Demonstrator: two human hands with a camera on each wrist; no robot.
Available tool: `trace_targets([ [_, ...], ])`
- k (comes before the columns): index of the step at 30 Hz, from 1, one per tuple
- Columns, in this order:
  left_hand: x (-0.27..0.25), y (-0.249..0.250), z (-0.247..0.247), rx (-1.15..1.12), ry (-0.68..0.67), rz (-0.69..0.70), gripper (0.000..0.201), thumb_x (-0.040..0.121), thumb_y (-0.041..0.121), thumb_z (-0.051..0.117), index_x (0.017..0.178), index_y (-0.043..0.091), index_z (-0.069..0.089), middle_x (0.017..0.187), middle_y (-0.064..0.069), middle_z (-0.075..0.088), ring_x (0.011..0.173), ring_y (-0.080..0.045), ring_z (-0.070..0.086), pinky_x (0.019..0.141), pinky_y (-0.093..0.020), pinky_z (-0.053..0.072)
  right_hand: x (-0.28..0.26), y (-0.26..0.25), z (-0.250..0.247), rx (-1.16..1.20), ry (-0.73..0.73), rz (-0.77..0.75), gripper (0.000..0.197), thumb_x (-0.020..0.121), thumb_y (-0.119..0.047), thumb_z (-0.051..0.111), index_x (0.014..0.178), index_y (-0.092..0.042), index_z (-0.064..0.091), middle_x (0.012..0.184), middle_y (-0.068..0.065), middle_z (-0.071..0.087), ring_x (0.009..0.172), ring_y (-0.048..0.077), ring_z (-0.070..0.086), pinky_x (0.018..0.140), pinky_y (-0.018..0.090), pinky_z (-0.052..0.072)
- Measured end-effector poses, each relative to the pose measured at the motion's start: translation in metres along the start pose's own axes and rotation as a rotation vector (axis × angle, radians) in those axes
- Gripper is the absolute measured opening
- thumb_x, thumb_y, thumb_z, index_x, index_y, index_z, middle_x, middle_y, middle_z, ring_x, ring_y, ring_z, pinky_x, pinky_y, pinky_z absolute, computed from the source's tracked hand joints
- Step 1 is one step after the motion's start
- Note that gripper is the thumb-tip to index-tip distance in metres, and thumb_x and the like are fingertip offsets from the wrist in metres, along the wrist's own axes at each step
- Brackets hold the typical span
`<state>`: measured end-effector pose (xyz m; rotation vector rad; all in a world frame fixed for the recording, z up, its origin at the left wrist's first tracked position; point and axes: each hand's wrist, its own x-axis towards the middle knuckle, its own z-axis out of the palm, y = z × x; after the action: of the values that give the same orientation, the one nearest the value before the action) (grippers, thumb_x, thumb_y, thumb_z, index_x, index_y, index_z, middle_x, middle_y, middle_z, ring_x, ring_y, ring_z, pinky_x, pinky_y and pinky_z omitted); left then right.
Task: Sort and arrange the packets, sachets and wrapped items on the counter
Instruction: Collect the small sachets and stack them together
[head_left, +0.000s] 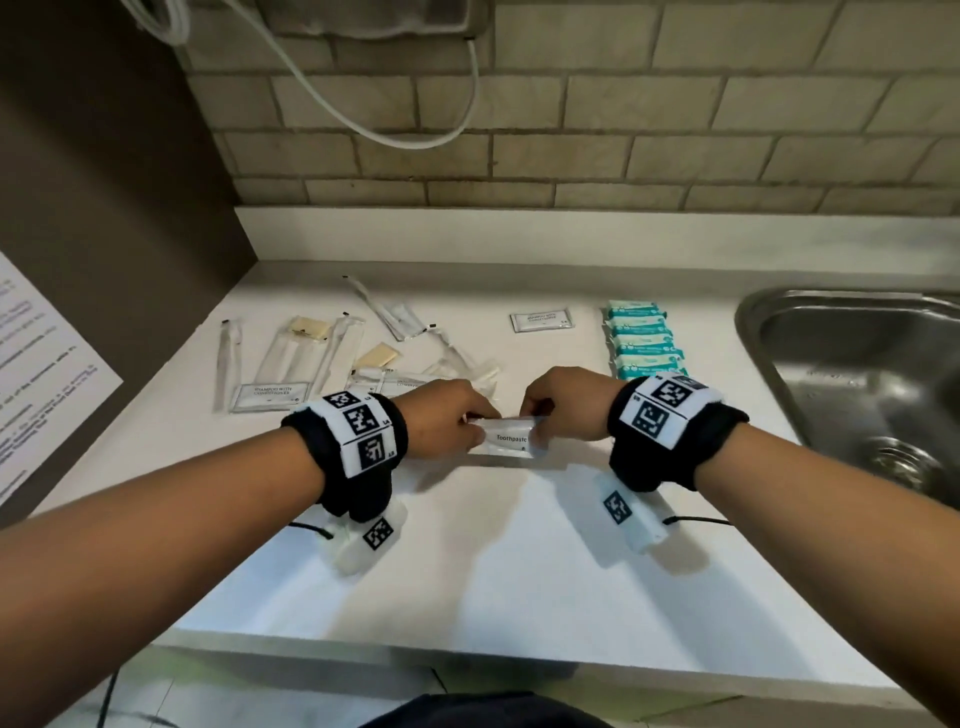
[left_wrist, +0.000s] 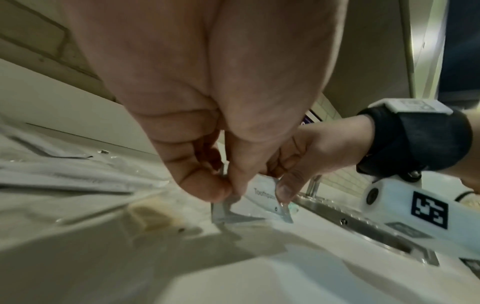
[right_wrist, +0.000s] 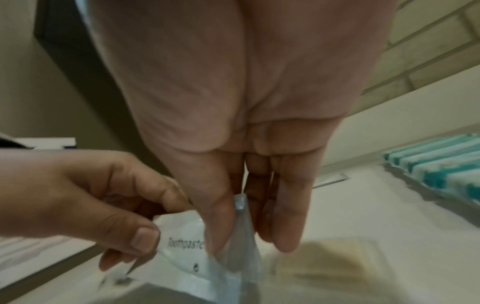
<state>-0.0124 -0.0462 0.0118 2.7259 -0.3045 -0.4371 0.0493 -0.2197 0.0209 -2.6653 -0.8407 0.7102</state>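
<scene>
Just above the counter (head_left: 519, 561), near its front middle, you hold the toothpaste sachet (head_left: 511, 439) stretched between both hands: your left hand (head_left: 441, 418) pinches its left end between thumb and fingers (left_wrist: 207, 189), and your right hand (head_left: 563, 410) pinches the right end, thumb in front and fingers (right_wrist: 288, 226) behind. From here the likeliest slip is at the sealed edges, which look thin and slick; pull the two ends apart too hard and one may slide out, dropping the sachet askew, or the seam could give. Set it down with care, because just behind your hands lies a loose heap of clear-wrapped items (head_left: 415, 364), and a knuckle or wrist band brushing it would scatter them. To the left the shampoo sachet (head_left: 270, 395) and long wrapped pieces (head_left: 291, 348) lie roughly in line; a careless sweep would undo that. On the right, the stacked teal soap packets (head_left: 647, 340) sit close to your right wrist, and beyond them the sink (head_left: 857, 374) would swallow anything flicked that way.
</scene>
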Motion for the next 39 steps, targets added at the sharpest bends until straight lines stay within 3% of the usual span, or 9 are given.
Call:
trace_targets([
  [5, 0.028, 0.01, -0.022, -0.171, 0.091, -0.021, 0.027, 0.091, 0.017, 0.059, 0.118, 0.018, 0.062, 0.085, 0.008, 0.06, 0.079, -0.018, 0.061, 0.065, -0.018, 0.045, 0.007, 0.02, -0.038, 0.142, 0.016, 0.061, 0.013, 0.076, -0.007, 0.074, 0.082, -0.017, 0.069, 0.069, -0.002, 0.066, 0.056, 0.007, 0.058, 0.055, 0.015, 0.046],
  [9, 0.06, 0.013, -0.033, -0.238, 0.109, -0.05, 0.03, 0.09, 0.019, 0.063, 0.119, 0.017, 0.06, 0.106, -0.003, 0.061, 0.089, -0.018, 0.062, 0.081, -0.027, 0.049, 0.021, 0.035, -0.06, 0.188, 0.059, 0.141, 0.014, 0.076, -0.004, 0.074, 0.081, -0.016, 0.067, 0.069, 0.001, 0.068, 0.052, 0.008, 0.06, 0.052, 0.015, 0.049],
  [11, 0.079, 0.013, -0.037, -0.281, 0.09, -0.07, 0.031, 0.09, 0.019, 0.064, 0.12, 0.015, 0.058, 0.099, -0.001, 0.058, 0.075, -0.013, 0.06, 0.069, -0.02, 0.046, 0.031, 0.043, -0.069, 0.191, 0.063, 0.193, 0.017, 0.073, -0.002, 0.074, 0.08, -0.014, 0.065, 0.067, 0.002, 0.067, 0.051, 0.01, 0.06, 0.05, 0.016, 0.05],
  [14, 0.106, 0.012, -0.04, -0.339, 0.068, -0.103, 0.033, 0.089, 0.017, 0.065, 0.121, 0.012, 0.058, 0.088, 0.0, 0.058, 0.063, -0.008, 0.057, 0.061, -0.015, 0.042, 0.049, 0.051, -0.075, 0.153, 0.045, 0.263, 0.012, 0.072, -0.002, 0.075, 0.078, -0.01, 0.069, 0.064, 0.004, 0.067, 0.055, 0.017, 0.062, 0.068, 0.029, 0.058],
  [18, 0.143, 0.003, -0.04, -0.309, 0.064, -0.164, 0.039, 0.087, 0.017, 0.067, 0.124, 0.013, 0.056, 0.1, -0.004, 0.061, 0.081, -0.016, 0.058, 0.076, -0.023, 0.044, 0.078, 0.065, -0.077, 0.186, 0.013, 0.314, 0.021, 0.063, 0.001, 0.075, 0.084, 0.002, 0.074, 0.088, 0.02, 0.075, 0.078, 0.031, 0.071, 0.086, 0.048, 0.058],
  [25, 0.184, -0.013, -0.031, -0.222, 0.01, -0.205, 0.033, 0.087, 0.018, 0.067, 0.118, 0.013, 0.059, 0.119, -0.008, 0.063, 0.098, -0.022, 0.059, 0.073, -0.02, 0.038, 0.112, 0.083, -0.08, 0.053, -0.035, 0.354, 0.003, 0.064, -0.008, 0.072, 0.064, -0.011, 0.071, 0.038, -0.006, 0.059, 0.053, 0.016, 0.059, 0.07, 0.029, 0.056],
  [32, 0.2, -0.014, -0.023, -0.017, -0.032, -0.134, 0.027, 0.092, 0.023, 0.058, 0.118, 0.016, 0.061, 0.122, -0.005, 0.061, 0.111, -0.024, 0.057, 0.082, -0.023, 0.037, 0.116, 0.075, -0.073, -0.233, -0.057, 0.274, 0.027, 0.09, -0.016, 0.059, 0.112, -0.004, 0.066, 0.109, 0.009, 0.071, 0.098, 0.024, 0.069, 0.082, 0.029, 0.054],
  [36, 0.199, -0.013, -0.03, 0.044, -0.1, -0.103, 0.045, 0.089, 0.031, 0.06, 0.131, 0.017, 0.055, 0.131, -0.003, 0.058, 0.118, -0.023, 0.055, 0.086, -0.024, 0.039, 0.107, 0.071, -0.075, -0.219, -0.071, 0.234, 0.034, 0.094, -0.024, 0.049, 0.116, -0.005, 0.066, 0.091, 0.007, 0.074, 0.071, 0.022, 0.065, 0.085, 0.03, 0.053],
  [39, 0.195, -0.01, -0.034, 0.076, -0.159, -0.091, 0.061, 0.077, 0.041, 0.07, 0.13, 0.015, 0.055, 0.124, -0.003, 0.061, 0.112, -0.023, 0.058, 0.08, -0.026, 0.043, 0.105, 0.07, -0.073, -0.249, -0.104, 0.19, 0.043, 0.082, -0.03, 0.066, 0.12, -0.008, 0.065, 0.106, 0.008, 0.073, 0.098, 0.025, 0.067, 0.09, 0.032, 0.053],
])
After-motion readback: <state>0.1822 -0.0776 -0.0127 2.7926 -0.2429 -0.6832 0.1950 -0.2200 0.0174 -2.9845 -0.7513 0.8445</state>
